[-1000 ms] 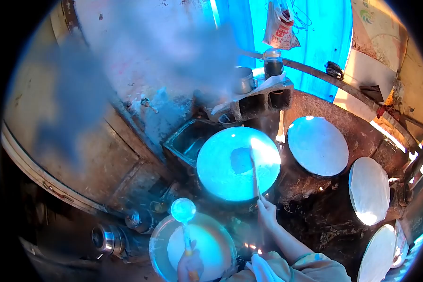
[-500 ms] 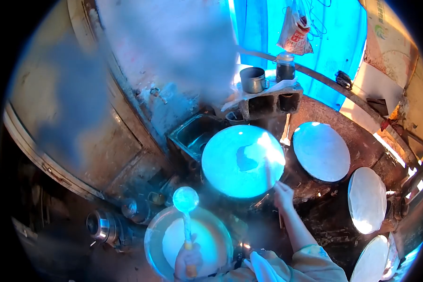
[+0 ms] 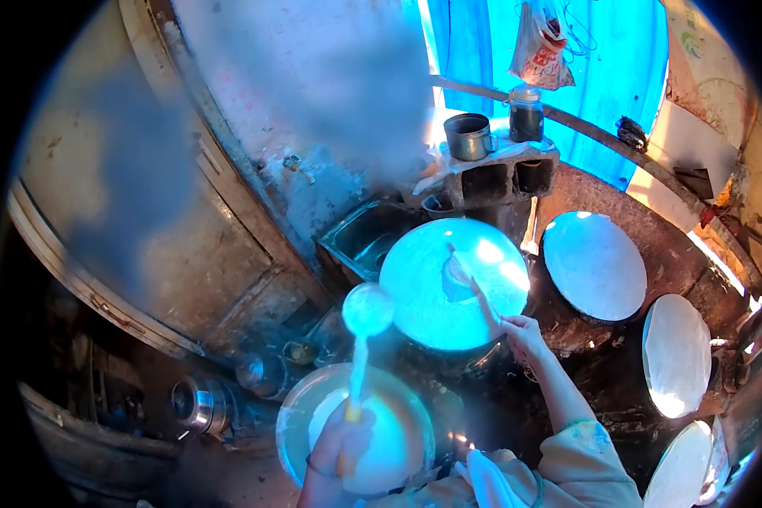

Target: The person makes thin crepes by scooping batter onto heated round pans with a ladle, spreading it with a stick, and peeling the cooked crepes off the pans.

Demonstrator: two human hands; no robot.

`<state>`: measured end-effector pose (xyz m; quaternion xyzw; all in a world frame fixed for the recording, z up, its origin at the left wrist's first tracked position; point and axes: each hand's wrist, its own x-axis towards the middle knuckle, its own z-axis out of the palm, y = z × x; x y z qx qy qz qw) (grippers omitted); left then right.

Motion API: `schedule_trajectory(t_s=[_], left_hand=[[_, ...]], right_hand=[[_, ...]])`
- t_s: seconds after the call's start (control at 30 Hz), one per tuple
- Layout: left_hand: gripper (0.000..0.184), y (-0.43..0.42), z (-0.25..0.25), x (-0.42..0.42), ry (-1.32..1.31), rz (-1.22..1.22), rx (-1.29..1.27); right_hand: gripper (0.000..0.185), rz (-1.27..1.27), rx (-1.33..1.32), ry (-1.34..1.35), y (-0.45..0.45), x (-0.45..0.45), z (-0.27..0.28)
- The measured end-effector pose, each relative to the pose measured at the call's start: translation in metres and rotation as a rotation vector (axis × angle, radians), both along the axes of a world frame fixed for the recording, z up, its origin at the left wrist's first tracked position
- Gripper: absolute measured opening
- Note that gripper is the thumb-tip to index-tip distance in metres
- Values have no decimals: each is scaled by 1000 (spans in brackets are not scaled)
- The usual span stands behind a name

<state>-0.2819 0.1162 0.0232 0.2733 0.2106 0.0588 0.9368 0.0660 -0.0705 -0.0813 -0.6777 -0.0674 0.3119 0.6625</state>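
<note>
ladle (image 3: 367,310): we are clamping its handle in our left hand (image 3: 344,433); flat stick (image 3: 483,299): our right hand (image 3: 527,339) is gripping one end, apparently for reach across the round plate (image 3: 411,288).

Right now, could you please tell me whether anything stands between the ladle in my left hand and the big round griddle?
Nothing visible stands between the ladle in your left hand and the griddle's left edge. The spatula in your right hand lies across the griddle's right part, towards its middle.

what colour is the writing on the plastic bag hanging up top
Red, on the pale plastic bag; it shows in the head view.
</note>
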Motion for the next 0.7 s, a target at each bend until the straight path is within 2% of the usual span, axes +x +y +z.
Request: schedule_trajectory(t_s=[0.07,0.17,0.23,0.3,0.33,0.37,0.43,0.5,0.57,0.63,0.7], left_hand=[[59,2,17,24,-20,-61,61],[58,-4,28,60,-90,-140,118],[58,-7,29,81,-132,-166,116],[56,-5,23,97,-168,-194,74],[56,-5,22,107,-174,-188,71],[54,-5,21,118,-170,-185,107],[52,-11,19,132,-153,-178,145],[48,-22,13,148,-25,-72,288],[47,-33,4,158,-5,-39,297],[45,-47,-5,166,110,66,377],[38,-62,-21,176,193,110,459]], right_hand=[[25,201,-20,25,-16,-10,6],[26,243,50,153,-41,-26,17],[28,205,68,83,-43,-21,7],[27,-17,43,30,-25,-23,8],[26,-77,49,71,-14,-17,-10],[25,-12,-27,60,-8,-22,-3],[26,123,0,69,-6,-35,1],[23,168,-21,60,-26,-47,1],[20,207,52,229,-52,-59,5],[18,148,34,190,-57,-72,-9],[20,-361,167,237,-40,-85,-35]])
